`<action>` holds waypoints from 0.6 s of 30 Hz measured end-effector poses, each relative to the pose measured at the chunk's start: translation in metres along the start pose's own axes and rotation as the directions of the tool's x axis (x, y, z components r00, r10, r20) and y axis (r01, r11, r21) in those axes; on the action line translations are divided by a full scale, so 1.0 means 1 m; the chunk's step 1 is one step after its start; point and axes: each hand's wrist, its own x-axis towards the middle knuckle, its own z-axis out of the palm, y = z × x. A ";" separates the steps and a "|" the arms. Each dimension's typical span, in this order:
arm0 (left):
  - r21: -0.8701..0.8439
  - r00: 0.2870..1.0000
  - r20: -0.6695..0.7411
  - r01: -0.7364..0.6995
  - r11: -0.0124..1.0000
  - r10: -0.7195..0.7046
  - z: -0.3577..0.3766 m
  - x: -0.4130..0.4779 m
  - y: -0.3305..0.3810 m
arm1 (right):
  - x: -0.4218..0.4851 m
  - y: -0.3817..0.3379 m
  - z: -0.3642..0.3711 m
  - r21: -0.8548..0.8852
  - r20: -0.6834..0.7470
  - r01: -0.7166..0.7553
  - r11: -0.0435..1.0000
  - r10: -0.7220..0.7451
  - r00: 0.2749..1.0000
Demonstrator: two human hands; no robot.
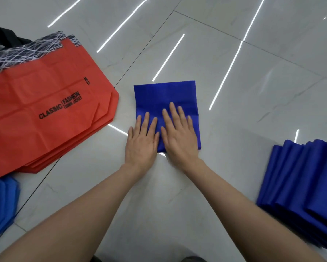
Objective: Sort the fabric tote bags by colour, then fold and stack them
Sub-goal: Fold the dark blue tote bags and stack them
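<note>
- Folded royal-blue tote bag (165, 103): lies flat on the floor straight ahead of me, running from under my palms toward 12 o'clock. It is a near-square packet, slightly longer on the 12-to-6 line. The cloth is thin, matte and non-woven, with crisp edges and one crosswise crease at mid-height.
- My left hand (142, 141): fingers straight and slightly spread, clamped on nothing. The fingertips press the packet's near-left part, while the heel sits off the cloth at its 7 o'clock corner.
- My right hand (179, 135): flat, with the fingers extended. It presses the near-right half and touches my left hand at the thumb side.
- Stack of folded royal-blue bags (308, 186): at 4 o'clock from my hands and well apart from the packet. The colour and cloth match, and the folded layers are fanned, with soft rounded edges. I judge this to be the packet's destination. My right hand is the nearer one, so the carry runs right and toward me.
- Pile of red tote bags (45, 120): at 9 to 10 o'clock, unfolded and large, with creased panels, black print and offset edges.
- Black-and-white patterned bag (24, 49): at 10 o'clock, under the red pile's far edge. Its black handles show.
- Lighter blue bags (2, 203): at 8 o'clock, cut off by the view's edge.
- Floor tiles (234, 87): glossy, pale and hard, with dark grout lines. The cloth should slide easily on them.
</note>
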 end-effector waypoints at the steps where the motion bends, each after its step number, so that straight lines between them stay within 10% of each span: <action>1: 0.011 1.000 0.005 -0.001 1.000 0.000 0.002 0.000 -0.001 | -0.002 -0.001 0.003 0.007 0.118 0.041 0.999 -0.042 0.992; 14: 0.026 0.999 0.024 -0.024 0.999 0.023 0.001 0.002 -0.003 | -0.019 0.026 0.003 0.014 0.106 -0.081 0.997 0.079 0.991; 18: 0.081 0.985 0.076 -0.158 0.984 0.152 -0.006 0.012 -0.027 | 0.016 0.024 -0.018 -0.124 -0.158 -0.004 0.992 -0.016 0.987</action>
